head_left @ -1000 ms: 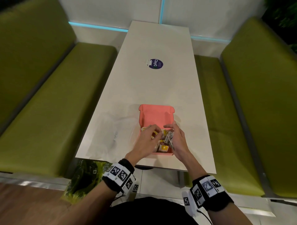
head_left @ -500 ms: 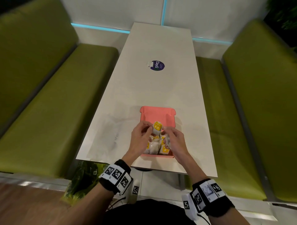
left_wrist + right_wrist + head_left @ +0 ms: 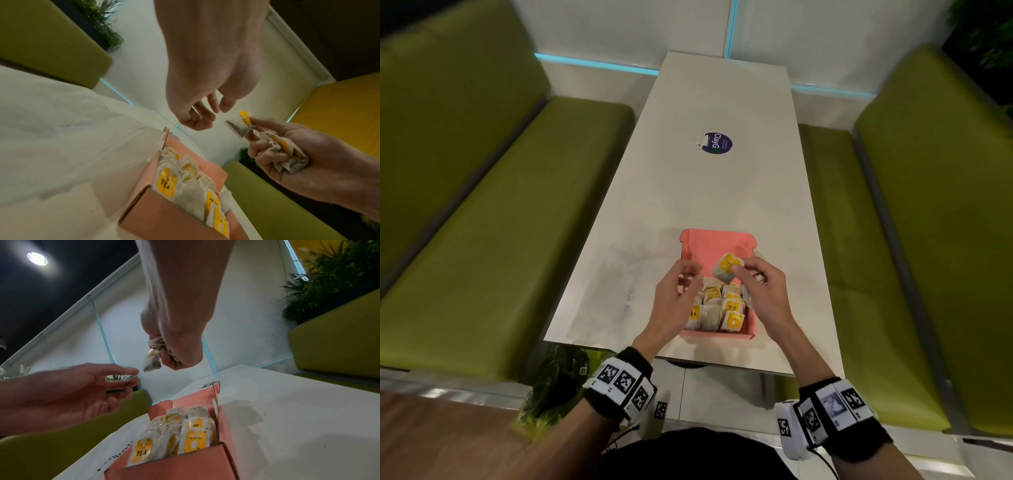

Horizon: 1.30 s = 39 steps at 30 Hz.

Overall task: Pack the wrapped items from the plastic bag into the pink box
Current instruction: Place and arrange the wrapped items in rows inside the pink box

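The open pink box (image 3: 717,334) sits at the table's near edge, packed with several white wrapped tea bags (image 3: 722,308) with yellow labels. My right hand (image 3: 743,270) pinches one tea bag (image 3: 726,269) above the back of the box and grips a bunch more (image 3: 287,154) in its palm. My left hand (image 3: 690,274) hovers over the box's left side, fingers relaxed and empty, a little apart from the pinched bag. The clear plastic bag (image 3: 619,284) lies flat on the table left of the box. The right wrist view shows the box (image 3: 174,467) below the pinched bag (image 3: 151,365).
The white table (image 3: 722,192) runs away from me, with a round dark sticker (image 3: 717,143) in its middle. Green benches (image 3: 500,222) flank both sides. A green leafy bag (image 3: 551,380) sits on the floor under the near left corner.
Both hands rose out of the box with a tea bag. My left hand has let go of it and drawn back left; my right hand now holds it alone.
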Available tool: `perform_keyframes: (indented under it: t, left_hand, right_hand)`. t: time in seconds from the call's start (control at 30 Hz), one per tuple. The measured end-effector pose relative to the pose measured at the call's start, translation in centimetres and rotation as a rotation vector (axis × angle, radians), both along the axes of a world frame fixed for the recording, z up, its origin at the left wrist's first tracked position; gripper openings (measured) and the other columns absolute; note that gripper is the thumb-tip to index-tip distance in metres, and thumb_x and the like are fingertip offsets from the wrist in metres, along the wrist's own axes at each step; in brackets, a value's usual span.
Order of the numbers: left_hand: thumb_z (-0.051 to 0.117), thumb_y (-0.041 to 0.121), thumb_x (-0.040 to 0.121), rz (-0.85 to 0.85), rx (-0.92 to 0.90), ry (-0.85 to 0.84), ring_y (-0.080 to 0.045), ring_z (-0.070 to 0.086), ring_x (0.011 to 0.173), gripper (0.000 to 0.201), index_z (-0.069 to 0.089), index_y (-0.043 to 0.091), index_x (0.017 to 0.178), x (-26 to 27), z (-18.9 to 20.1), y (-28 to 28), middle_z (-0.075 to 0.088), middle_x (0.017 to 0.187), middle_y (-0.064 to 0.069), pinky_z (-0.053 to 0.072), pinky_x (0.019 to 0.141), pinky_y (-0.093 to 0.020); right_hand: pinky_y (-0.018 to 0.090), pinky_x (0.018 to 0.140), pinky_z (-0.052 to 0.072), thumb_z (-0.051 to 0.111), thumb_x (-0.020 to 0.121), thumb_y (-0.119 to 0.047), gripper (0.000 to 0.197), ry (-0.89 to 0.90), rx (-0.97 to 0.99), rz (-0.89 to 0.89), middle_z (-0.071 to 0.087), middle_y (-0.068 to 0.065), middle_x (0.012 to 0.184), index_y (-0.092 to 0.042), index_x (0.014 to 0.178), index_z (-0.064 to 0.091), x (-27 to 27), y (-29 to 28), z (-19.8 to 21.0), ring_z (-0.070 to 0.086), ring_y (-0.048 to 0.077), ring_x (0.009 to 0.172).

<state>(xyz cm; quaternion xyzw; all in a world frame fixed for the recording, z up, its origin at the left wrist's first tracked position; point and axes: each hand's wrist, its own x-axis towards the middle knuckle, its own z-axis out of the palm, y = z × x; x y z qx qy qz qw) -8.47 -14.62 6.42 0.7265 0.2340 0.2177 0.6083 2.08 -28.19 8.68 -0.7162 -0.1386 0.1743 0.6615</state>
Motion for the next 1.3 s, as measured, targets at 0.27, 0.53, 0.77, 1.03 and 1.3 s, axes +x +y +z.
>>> perform_keyframes:
  t: [0.27, 0.53, 0.77, 1.03, 1.3]
  left_hand:
    - [0.068, 0.013, 0.093, -0.096, 0.065, -0.118, -0.012, 0.066, 0.091, 0.012, 0.062, 0.019, 0.102, 0.7, 1.1, -1.3, 0.068, 0.095, 0.011, 0.056, 0.074, -0.029]
    - [0.064, 0.009, 0.094, -0.028, 0.042, -0.158, -0.020, 0.067, 0.083, 0.006, 0.066, 0.015, 0.093, 0.8, 1.2, -1.3, 0.068, 0.087, 0.005, 0.059, 0.067, -0.046]
    - [0.060, 0.009, 0.096, -0.067, 0.228, -0.130, -0.009, 0.059, 0.080, 0.007, 0.061, 0.016, 0.097, -0.1, 0.8, -0.9, 0.064, 0.091, 0.006, 0.047, 0.067, -0.021]
    - [0.056, 0.036, 0.096, -0.115, 0.588, -0.123, -0.011, 0.058, 0.095, 0.022, 0.063, 0.019, 0.110, -0.1, 0.8, -0.4, 0.056, 0.111, 0.009, 0.050, 0.067, -0.023]
    - [0.063, 0.010, 0.095, -0.071, 0.444, -0.149, -0.008, 0.057, 0.076, 0.004, 0.065, 0.013, 0.096, 0.0, 1.0, -0.7, 0.063, 0.091, 0.007, 0.042, 0.066, -0.012]
  right_hand:
    - [0.046, 0.085, 0.052, 0.066, 0.093, -0.013, 0.009, 0.069, 0.068, 0.019, 0.068, 0.000, 0.084, -0.013, 0.087, 0.073, -0.7, 0.3, 0.9, 0.063, 0.015, 0.084]
    - [0.059, 0.093, 0.051, 0.072, 0.088, -0.014, 0.007, 0.061, 0.020, 0.108, 0.072, 0.011, 0.094, -0.020, 0.088, 0.076, -1.9, 0.1, 0.4, 0.066, 0.039, 0.099]
    - [0.059, 0.092, 0.053, 0.068, 0.090, -0.010, 0.008, 0.174, 0.084, 0.028, 0.073, 0.011, 0.093, -0.014, 0.087, 0.075, -2.0, 0.0, 0.7, 0.069, 0.037, 0.098]
    - [0.058, 0.095, 0.051, 0.067, 0.091, -0.012, 0.012, 0.121, 0.065, 0.054, 0.071, 0.013, 0.092, -0.019, 0.087, 0.076, -2.2, -0.1, 0.9, 0.066, 0.040, 0.097]
    - [0.047, 0.080, 0.055, 0.070, 0.089, -0.012, 0.005, 0.178, 0.086, 0.034, 0.065, 0.021, 0.089, -0.011, 0.085, 0.073, -2.3, -0.1, 0.9, 0.065, 0.039, 0.085]
